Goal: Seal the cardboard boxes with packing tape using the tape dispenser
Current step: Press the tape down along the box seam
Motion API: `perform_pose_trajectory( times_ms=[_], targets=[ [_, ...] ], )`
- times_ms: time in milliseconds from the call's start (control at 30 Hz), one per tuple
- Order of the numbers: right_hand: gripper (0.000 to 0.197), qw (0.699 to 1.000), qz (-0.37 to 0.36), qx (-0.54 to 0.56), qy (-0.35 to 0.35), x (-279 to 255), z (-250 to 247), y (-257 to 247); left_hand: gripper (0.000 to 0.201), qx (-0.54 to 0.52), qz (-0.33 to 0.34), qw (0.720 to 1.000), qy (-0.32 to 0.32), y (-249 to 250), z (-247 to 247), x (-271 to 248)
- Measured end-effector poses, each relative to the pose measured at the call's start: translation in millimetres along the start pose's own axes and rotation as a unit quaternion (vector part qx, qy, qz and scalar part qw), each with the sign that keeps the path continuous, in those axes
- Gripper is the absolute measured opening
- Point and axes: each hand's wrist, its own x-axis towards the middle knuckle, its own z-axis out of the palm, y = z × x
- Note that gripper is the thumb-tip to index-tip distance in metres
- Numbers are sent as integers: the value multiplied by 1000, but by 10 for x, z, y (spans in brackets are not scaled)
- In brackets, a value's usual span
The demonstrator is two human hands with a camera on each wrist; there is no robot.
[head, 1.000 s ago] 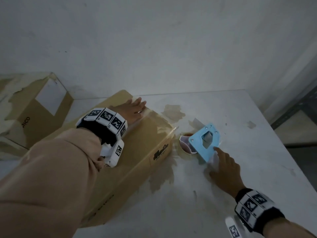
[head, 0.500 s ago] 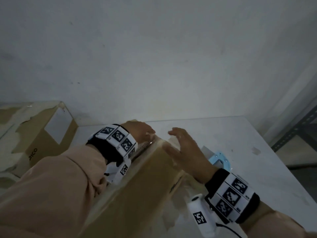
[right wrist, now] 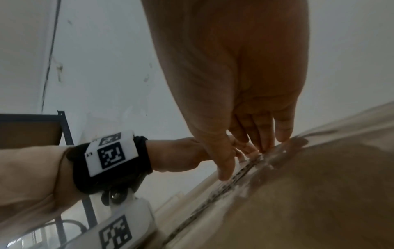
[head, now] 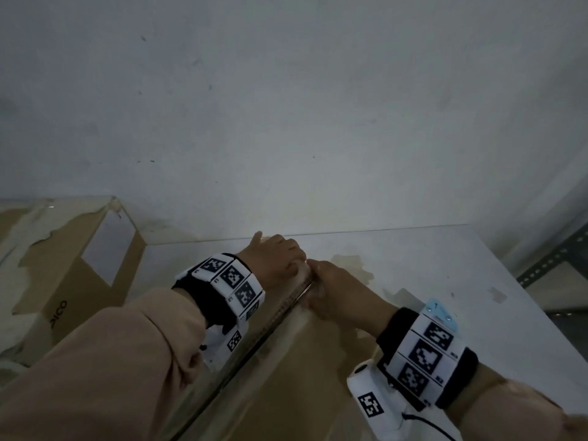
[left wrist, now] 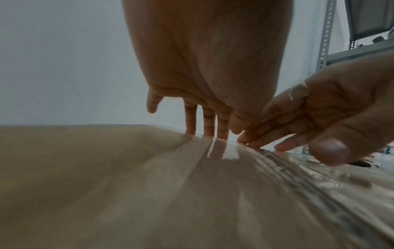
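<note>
The box is tilted up on the table, nearest the camera, its taped top edge raised, probably so the tape can be rubbed down. That edge is pressed at its far end by both hands: left hand and right hand, fingers straight and close together. What it holds is hidden. The dispenser lies behind the right wrist. Farther left, a second box stands closed.

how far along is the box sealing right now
Done: clear tape already lies along the near cardboard box. In hand: the left hand and right hand meet at its far top edge, fingers straight on the tape. The blue tape dispenser sits on the table. Left: whether the second box needs tape is unclear.
</note>
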Motion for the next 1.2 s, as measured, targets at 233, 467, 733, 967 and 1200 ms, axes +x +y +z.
perform_pose_trajectory(
  times_ms=[233,467,733,967,1200],
  targets=[
    [55,994,90,-51,-18,-25,12,37,38,-23,-13,1000,-8,-105,10,169],
    [51,988,142,-16,-51,-368,-46,271,49,-6,-59,998,0,-350,23,278],
    [44,977,155,-142,-33,-327,-109,431,43,18,-128,992,5,-475,-15,192],
    [51,962,140,-232,-21,-37,-281,395,54,10,-170,984,-48,-874,79,-160],
    [54,972,176,-153,25,-94,-221,439,54,-31,-212,976,-36,-921,134,-296]
  ],
)
